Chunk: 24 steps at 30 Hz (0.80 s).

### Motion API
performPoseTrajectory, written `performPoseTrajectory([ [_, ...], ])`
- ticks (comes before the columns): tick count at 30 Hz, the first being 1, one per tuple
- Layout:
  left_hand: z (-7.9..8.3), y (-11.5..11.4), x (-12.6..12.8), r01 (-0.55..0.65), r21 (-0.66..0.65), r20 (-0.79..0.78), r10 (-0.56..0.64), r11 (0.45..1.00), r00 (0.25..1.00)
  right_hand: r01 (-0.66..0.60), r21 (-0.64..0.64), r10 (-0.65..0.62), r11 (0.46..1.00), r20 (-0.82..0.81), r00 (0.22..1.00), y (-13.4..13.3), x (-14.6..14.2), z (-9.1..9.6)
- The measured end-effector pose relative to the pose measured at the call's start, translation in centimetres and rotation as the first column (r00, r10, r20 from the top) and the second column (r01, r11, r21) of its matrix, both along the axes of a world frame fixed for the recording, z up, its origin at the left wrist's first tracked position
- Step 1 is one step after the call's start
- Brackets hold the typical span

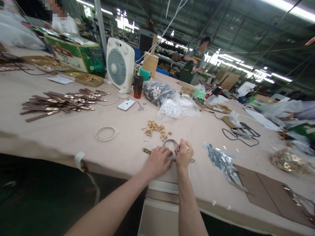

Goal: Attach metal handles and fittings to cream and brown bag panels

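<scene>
Left hand (158, 161) and right hand (184, 154) grip a looped strap (170, 141); finished straps (61, 103) lie piled, gold fittings (155, 128) apparently not yet used.

Matt pinkish cloth table cover (61, 137), shiny gold metal buckles (155, 127), matt brown leather straps (56, 103), glossy phone (126, 104)

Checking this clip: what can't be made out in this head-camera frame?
1. Head view: the left hand and right hand cover most of the looped strap, so what the fingertips do is hidden.
2. Head view: the gold fittings are too small to tell their shape.
3. Head view: the shiny piece at the right is cut off by the frame edge.
</scene>
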<state>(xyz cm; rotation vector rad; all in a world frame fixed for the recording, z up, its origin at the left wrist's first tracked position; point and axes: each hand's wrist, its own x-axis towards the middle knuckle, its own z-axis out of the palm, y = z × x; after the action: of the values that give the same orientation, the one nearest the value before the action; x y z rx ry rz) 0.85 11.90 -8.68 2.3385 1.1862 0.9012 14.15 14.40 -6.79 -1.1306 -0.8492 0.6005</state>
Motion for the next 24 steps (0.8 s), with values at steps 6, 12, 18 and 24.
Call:
performPoseTrajectory([
  [6,-0.5,0.2,0.1,0.011,0.049,-0.004,-0.011,0.999,1.000,-0.049,0.080,0.065,0.996,-0.223,0.973,-0.1,1.3,0.9],
  [12,-0.7,0.3,0.2,0.037,0.057,0.005,-0.037,0.998,0.999,-0.076,0.009,0.075,0.997,-0.256,0.964,1.6,1.8,1.6],
  [18,-0.7,0.2,0.4,0.024,0.047,0.008,-0.024,0.999,1.000,-0.120,-0.069,0.106,0.990,-0.172,0.979,2.4,1.4,0.8],
  [24,-0.5,0.0,0.3,0.032,0.052,0.006,-0.032,0.998,0.999,-0.098,-0.053,0.093,0.994,-0.085,0.992,1.6,1.3,0.7],
])
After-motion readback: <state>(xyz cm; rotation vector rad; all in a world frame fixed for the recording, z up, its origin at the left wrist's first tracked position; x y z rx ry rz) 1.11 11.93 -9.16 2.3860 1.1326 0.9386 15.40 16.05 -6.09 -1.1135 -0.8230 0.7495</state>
